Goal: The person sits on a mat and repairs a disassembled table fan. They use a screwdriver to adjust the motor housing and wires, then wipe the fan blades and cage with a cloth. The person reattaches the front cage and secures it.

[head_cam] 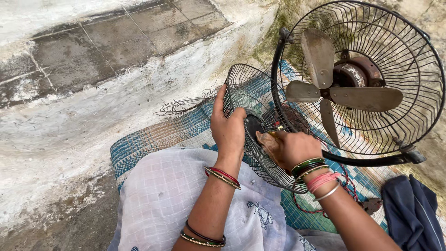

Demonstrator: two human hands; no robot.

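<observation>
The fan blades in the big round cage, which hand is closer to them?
Right. The right hand sits just below the fan blades, against the loose wire guard. The left hand grips that guard's far side, further from the blades.

Bare forearms wear red, gold and green bangles, pink thread and a silver bangle above a white checked garment [176, 200].

1. We record the loose wire guard [251, 135] as black.
2. The fan [357, 88] shows a black cage, grey-brown blades and a rust-brown motor.
3. The woven mat [162, 135] is blue and white, checked, with green near one end.
4. The lap cloth [167, 200] is white, faintly checked, with blue motifs.
5. The bangles [311, 167] are green, gold, pink and silver.
</observation>
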